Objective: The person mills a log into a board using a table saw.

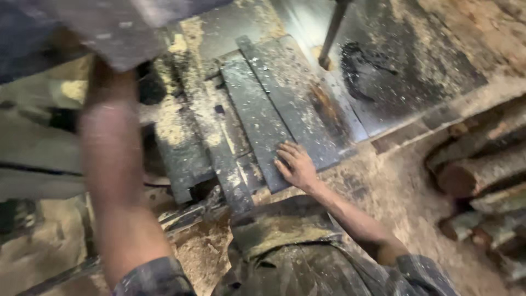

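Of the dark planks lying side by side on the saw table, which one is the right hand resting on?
The right hand presses the near end of the left plank, not the longer plank beside the blade.

Logs [482, 164] lie stacked at the right on the sawdust-strewn floor [405, 192]. A dark saw blade [332, 30] stands upright through the steel desk [394, 66].

The right hand [296, 165] is laid flat on a dark plank [257, 118] atop the sawdust-covered saw table [394, 66], beside the blade [332, 30].
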